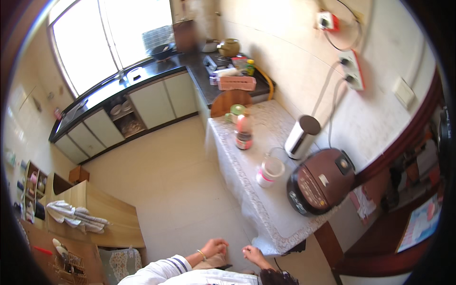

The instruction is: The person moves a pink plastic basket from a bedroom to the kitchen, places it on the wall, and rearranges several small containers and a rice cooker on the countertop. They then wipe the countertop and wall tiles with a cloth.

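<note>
At the bottom of the head view my left hand, with a bracelet at its wrist, is held low over the floor. Its fingers are loosely bent and I see nothing in them. My right hand is beside the near corner of a table covered with a lace-edged cloth. Its fingers curl inward, and whether they are closed is hard to make out. On that table stand a brown rice cooker, a white cylindrical appliance with a dark lid, a pale tub and a bottle with a red label.
Beyond the table are a pink basket and a clay pot on the dark counter. A wooden cabinet with a cloth over it stands left. Cords run from a power strip. Tiled floor lies between.
</note>
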`<action>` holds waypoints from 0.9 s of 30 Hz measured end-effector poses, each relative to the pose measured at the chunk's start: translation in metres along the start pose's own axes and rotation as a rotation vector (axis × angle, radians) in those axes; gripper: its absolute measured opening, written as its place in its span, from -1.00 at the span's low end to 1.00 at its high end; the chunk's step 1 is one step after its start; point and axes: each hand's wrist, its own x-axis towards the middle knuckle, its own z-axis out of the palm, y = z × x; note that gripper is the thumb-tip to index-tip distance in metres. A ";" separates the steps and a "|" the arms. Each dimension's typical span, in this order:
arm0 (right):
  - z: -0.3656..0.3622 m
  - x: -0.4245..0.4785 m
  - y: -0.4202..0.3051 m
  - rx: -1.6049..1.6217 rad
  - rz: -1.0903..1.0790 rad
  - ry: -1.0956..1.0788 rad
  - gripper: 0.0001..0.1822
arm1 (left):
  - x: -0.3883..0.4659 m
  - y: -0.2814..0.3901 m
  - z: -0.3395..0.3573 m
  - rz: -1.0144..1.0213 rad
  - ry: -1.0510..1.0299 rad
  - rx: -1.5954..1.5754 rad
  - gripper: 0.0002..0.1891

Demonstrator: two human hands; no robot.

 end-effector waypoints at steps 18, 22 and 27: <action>0.070 0.303 -0.355 -0.030 -0.344 -0.507 -0.81 | 0.034 0.033 -0.299 0.033 0.961 -0.341 -0.77; 0.089 0.361 -0.428 -0.089 -0.331 -0.582 -0.79 | 0.037 0.048 -0.347 0.008 1.057 -0.397 -0.79; 0.183 0.421 -0.516 -0.260 -0.430 -0.792 -0.79 | 0.011 0.012 -0.382 -0.109 1.310 -0.475 -0.80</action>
